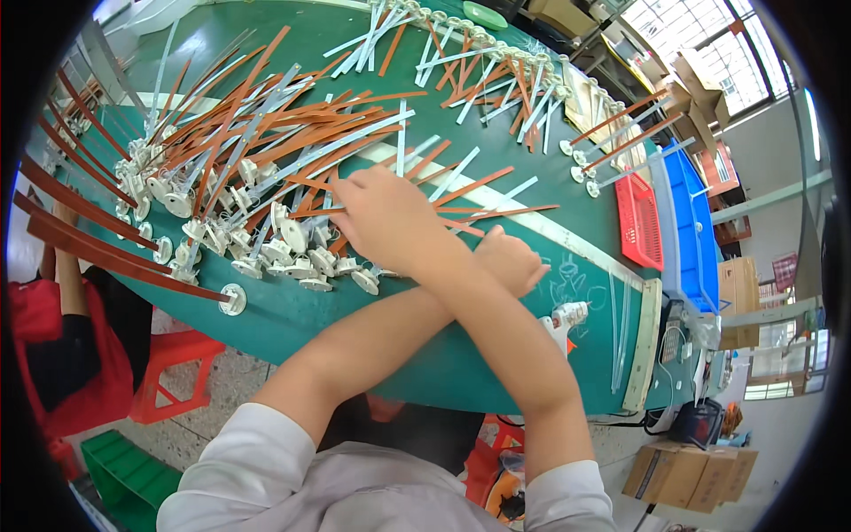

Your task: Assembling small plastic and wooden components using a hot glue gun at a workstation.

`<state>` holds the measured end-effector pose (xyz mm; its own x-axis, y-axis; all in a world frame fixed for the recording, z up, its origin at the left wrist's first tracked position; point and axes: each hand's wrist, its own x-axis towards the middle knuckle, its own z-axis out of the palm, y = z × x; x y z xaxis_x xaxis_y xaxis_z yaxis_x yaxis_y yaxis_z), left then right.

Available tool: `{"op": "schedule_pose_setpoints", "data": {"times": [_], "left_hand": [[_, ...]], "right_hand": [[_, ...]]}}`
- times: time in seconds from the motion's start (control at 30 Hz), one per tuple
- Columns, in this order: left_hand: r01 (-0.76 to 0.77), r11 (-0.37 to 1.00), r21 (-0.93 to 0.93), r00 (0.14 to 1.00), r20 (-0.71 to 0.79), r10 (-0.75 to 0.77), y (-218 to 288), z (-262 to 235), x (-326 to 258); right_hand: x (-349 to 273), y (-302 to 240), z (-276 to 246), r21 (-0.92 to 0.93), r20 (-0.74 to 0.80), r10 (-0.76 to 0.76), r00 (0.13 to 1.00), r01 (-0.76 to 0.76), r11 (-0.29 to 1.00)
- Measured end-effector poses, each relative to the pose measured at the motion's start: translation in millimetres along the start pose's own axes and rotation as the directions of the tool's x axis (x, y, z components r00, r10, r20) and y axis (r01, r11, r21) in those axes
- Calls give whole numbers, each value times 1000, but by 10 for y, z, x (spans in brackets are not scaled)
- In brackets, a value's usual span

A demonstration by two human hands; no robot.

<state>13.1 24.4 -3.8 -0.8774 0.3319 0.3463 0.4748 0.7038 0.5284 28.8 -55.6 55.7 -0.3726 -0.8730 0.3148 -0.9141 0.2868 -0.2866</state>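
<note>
My forearms cross over the green table, the right one on top. My right hand (381,217) reaches left to the edge of a pile of white round plastic bases (292,235) with wires and long strips. Its fingers close at a brown strip (310,212); the palm hides part of the grip. My left hand (512,260) lies to the right, under the other forearm, with its fingers curled in. Whatever it may hold is hidden. Just below that hand rests a white gun-shaped tool (565,321), partly behind my right forearm.
Many brown and white strips (257,124) fan across the table's left and far side. At the right edge stand a red basket (638,217) and a blue bin (691,222). Clear thin sticks (620,337) lie near the table's right end. Another person (75,328) sits at left.
</note>
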Motion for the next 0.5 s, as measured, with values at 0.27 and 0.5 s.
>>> {"op": "schedule_pose_setpoints", "data": {"times": [0.27, 0.5], "left_hand": [[-22, 999, -39, 1000, -11, 21, 20, -67, -23], [-35, 999, -27, 999, 34, 36, 31, -67, 12]], "right_hand": [[142, 138, -158, 283, 108, 137, 985, -163, 945], [192, 104, -269, 195, 98, 152, 983, -169, 966]]}}
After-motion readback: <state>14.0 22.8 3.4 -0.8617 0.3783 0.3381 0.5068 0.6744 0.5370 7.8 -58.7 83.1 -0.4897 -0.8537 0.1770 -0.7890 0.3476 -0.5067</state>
